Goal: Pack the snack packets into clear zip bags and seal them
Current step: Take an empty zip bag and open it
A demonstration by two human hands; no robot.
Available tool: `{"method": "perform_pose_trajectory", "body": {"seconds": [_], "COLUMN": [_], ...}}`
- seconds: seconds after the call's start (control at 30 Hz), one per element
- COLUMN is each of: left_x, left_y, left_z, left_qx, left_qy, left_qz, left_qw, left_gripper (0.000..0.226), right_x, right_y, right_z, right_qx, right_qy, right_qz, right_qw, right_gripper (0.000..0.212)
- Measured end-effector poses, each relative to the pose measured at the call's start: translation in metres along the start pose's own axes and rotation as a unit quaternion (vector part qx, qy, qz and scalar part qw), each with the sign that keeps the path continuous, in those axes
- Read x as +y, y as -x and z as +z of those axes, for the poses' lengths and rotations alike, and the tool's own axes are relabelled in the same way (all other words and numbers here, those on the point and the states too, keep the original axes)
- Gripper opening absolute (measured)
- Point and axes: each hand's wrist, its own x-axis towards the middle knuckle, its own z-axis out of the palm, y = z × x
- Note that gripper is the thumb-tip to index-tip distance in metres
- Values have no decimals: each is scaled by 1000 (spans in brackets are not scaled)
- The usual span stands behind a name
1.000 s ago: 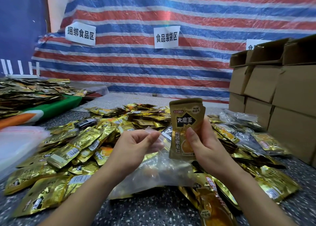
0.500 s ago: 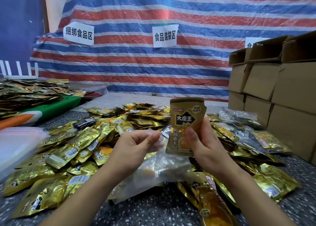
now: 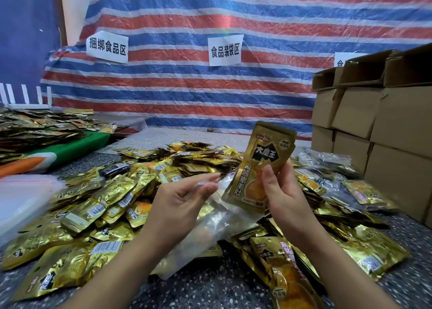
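My right hand (image 3: 286, 200) grips a gold snack packet (image 3: 261, 166) and holds it upright, tilted a little to the right. The packet's lower end sits at the mouth of a clear zip bag (image 3: 218, 223), which lies crumpled over the pile between my hands. My left hand (image 3: 183, 200) reaches toward the packet with its fingers stretched out and blurred. The bag's thin rim shows between its fingertips. Loose gold snack packets (image 3: 98, 210) are heaped all around on the speckled table (image 3: 210, 292).
Stacked cardboard boxes (image 3: 385, 131) wall off the right side. A stack of clear bags (image 3: 21, 203) lies at the left edge. A second heap of packets (image 3: 39, 128) rests on a green board at the back left. A striped tarp with paper signs (image 3: 224, 49) hangs behind.
My right hand has tipped the packet and brought its lower end down to the bag's mouth. My left fingers have stretched out from a tight pinch.
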Motion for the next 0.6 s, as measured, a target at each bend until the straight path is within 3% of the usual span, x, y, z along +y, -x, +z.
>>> {"method": "perform_pose_trajectory", "body": {"seconds": [0.17, 0.43, 0.5, 0.6], "left_x": [4, -1, -1, 2], "left_y": [1, 1, 2, 2], "left_z": [0, 0, 1, 4], "left_qx": [14, -2, -21, -62], "left_qy": [11, -36, -56, -57], "left_qz": [28, -3, -13, -11], "left_qw": [999, 999, 998, 996], "left_gripper": [28, 33, 39, 27], "right_x": [-5, -4, -2, 2], "right_y": [2, 2, 3, 1], "right_z": [-2, 0, 3, 7], "right_qx": [-20, -19, -1, 13], "right_qy": [62, 163, 144, 74], "right_qz": [-37, -77, -76, -60], "right_qw": [997, 983, 987, 995], "right_gripper": [28, 34, 35, 25]}}
